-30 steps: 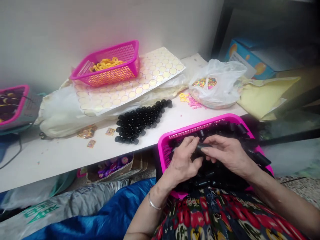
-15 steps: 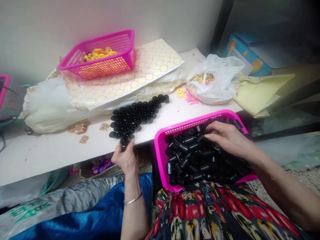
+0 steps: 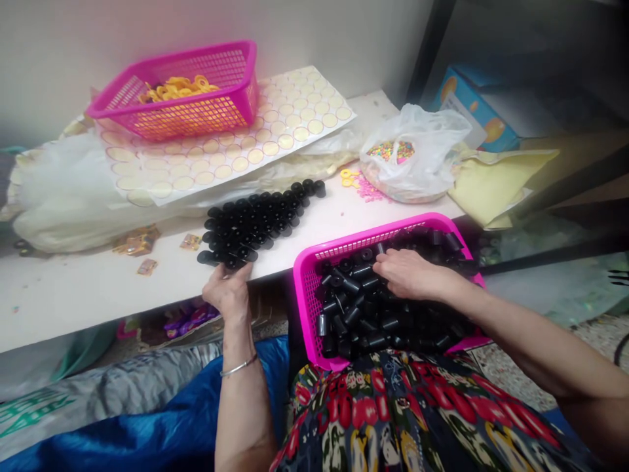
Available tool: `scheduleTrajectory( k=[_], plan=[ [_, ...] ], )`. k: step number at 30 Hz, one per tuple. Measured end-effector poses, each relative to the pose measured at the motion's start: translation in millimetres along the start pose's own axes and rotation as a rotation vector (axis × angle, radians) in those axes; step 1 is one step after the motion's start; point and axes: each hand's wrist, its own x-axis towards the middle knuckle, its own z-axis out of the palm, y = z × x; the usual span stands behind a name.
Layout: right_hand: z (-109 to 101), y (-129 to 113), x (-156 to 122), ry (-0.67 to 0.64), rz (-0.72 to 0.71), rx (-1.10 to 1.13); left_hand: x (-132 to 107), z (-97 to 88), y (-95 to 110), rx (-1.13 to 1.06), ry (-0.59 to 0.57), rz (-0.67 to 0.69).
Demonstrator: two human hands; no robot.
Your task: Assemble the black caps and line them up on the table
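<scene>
My left hand (image 3: 228, 288) is at the front edge of the white table, thumb and fingers around a small black plastic cylinder (image 3: 234, 261) at the near end of a group. That group of black cylinders (image 3: 255, 219) stands close together in slanting rows, round ends up. My right hand (image 3: 407, 272) reaches into a pink basket (image 3: 307, 308) heaped with loose black cylinders (image 3: 363, 314). Its fingertips are pinched together at one cylinder (image 3: 381, 249) near the far side of the heap. The basket rests at my lap, against the table edge.
Behind the group lies a sheet of round stickers (image 3: 240, 164) under a second pink basket (image 3: 196, 118) of yellow pieces. A plastic bag of coloured beads (image 3: 417, 157), a yellow envelope (image 3: 496, 180) and a blue box (image 3: 481, 118) are at right. Small printed packets (image 3: 137, 241) lie left.
My left hand has brought its black cylinder up against the near end of the group. My right hand has moved left within the basket, its fingers now closed together. The view has shifted slightly.
</scene>
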Motion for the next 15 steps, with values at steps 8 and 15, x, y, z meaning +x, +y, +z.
scheduleTrajectory(
  k=[8,15],
  plan=[
    [11,16,-21,0.334,-0.090,0.891,-88,-11.0,89,-0.779,-0.215,-0.195],
    [18,-3,-26,0.417,-0.028,1.502,-129,19.5,127,-1.156,-0.983,-0.854]
  ],
)
